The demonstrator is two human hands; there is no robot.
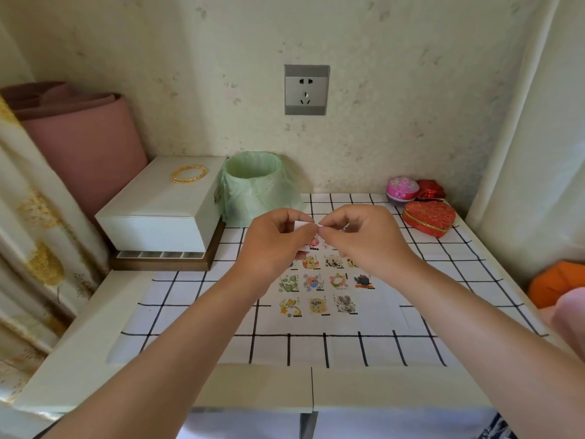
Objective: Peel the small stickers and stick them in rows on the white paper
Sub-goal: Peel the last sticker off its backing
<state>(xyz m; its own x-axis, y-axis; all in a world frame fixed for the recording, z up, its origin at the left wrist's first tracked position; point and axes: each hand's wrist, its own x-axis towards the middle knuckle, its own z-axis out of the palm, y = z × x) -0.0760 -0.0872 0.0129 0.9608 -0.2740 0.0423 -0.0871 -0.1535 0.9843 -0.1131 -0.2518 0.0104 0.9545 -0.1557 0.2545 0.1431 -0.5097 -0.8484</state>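
Floral curtain fabric (31, 232) hangs at the far left, with a pink rolled mat (85, 137) behind it against the wall. Next on the counter (79, 359) sits a white box (158, 210) on a wooden tray (161, 264), gold bangles (190, 174) lying on its lid, and just beside it a bin lined with a green bag (256, 185). A checked cloth (443, 280) covers the middle of the counter, and the white paper (373, 315) lies flat on it, carrying rows of small cartoon stickers (316, 282). Above the paper's far end the left hand (272, 245) and right hand (364, 239) meet, fingertips of both pinching one small white sticker piece (305, 224); they hide most of the farthest rows. At far right stand a pink round jar (402, 188), a red foil packet (430, 189) and a red heart-shaped box (429, 218).
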